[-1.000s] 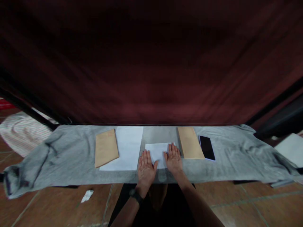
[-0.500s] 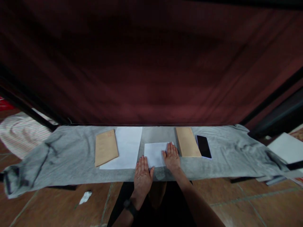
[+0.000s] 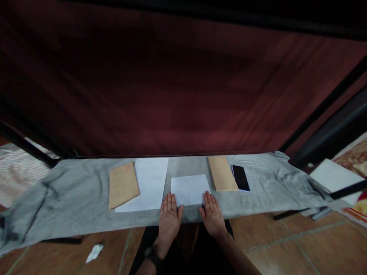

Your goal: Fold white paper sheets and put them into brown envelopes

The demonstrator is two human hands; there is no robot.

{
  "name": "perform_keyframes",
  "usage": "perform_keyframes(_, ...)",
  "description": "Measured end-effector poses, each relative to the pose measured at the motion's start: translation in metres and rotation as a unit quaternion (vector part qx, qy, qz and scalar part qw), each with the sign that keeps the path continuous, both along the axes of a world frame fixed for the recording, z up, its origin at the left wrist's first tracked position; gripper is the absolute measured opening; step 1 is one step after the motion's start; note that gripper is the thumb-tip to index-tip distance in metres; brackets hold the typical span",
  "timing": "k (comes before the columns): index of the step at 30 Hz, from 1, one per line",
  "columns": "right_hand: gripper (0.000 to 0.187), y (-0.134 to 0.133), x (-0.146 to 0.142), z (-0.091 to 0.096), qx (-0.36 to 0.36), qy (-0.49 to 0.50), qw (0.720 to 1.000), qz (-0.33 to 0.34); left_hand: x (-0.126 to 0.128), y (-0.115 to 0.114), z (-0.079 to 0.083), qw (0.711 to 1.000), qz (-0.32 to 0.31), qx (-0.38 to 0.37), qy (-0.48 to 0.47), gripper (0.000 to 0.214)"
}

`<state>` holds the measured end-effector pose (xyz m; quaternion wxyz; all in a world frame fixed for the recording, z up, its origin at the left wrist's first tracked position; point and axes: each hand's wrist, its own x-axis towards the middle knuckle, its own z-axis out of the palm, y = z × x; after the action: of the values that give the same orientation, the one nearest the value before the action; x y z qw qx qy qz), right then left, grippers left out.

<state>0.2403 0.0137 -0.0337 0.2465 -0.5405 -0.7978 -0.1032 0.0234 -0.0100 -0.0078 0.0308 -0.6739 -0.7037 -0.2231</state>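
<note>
- A brown envelope [image 3: 123, 186] lies askew on the grey cloth [image 3: 80, 194], overlapping a large white sheet [image 3: 152, 182].
- Left hand [image 3: 168, 219]: palm down, fingers straight and close together, thumb spread, gripping nothing; it is at the small sheet's near left corner, a dark band [image 3: 154, 258] on its wrist.
- The small white sheet [image 3: 190, 189] lies flat between and just beyond the hands.
- Right hand [image 3: 212, 217]: also flat, fingers straight, grasping nothing, at the near right corner.
- A tan stack [image 3: 223, 174] lies beyond it, beside a phone [image 3: 241, 178], dark screen up.
</note>
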Motion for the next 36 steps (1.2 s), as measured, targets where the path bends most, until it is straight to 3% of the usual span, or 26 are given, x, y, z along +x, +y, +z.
perform_keyframes(3, 0.062, -0.006, 0.001, 0.002, -0.007, -0.002, 1.0, 0.0, -0.007, 0.022, 0.009, 0.999, -0.008, -0.041, -0.015, 0.057)
perform_keyframes(6, 0.061, -0.006, 0.0, 0.005, -0.002, 0.009, 1.0, -0.005, -0.015, 0.061, 0.028, 0.994, -0.036, -0.095, -0.028, 0.054)
perform_keyframes(11, 0.061, -0.006, 0.0, 0.008, 0.015, 0.018, 1.0, 0.006, -0.022, 0.123, 0.056, 0.991, -0.07, -0.111, -0.036, 0.047)
perform_keyframes(16, 0.06, -0.007, -0.001, 0.011, 0.016, 0.016, 1.0, 0.0, -0.023, 0.146, 0.066, 0.986, -0.088, -0.125, -0.067, 0.036)
perform_keyframes(21, 0.059, -0.007, 0.0, 0.013, 0.011, 0.016, 1.0, 0.007, -0.028, 0.148, 0.074, 0.972, -0.086, -0.154, -0.153, 0.02)
perform_keyframes(27, 0.057, -0.004, 0.008, 0.011, -0.022, 0.05, 0.998, 0.036, -0.039, 0.132, 0.081, 0.932, -0.025, -0.168, -0.321, 0.003)
perform_keyframes(32, 0.065, 0.001, 0.012, 0.014, -0.03, 0.123, 0.991, 0.047, -0.043, 0.095, 0.079, 0.856, 0.039, -0.161, -0.489, 0.017)
perform_keyframes(36, 0.071, 0.002, 0.004, 0.019, -0.051, 0.14, 0.987, 0.062, -0.026, 0.058, 0.065, 0.777, 0.108, -0.118, -0.609, 0.023)
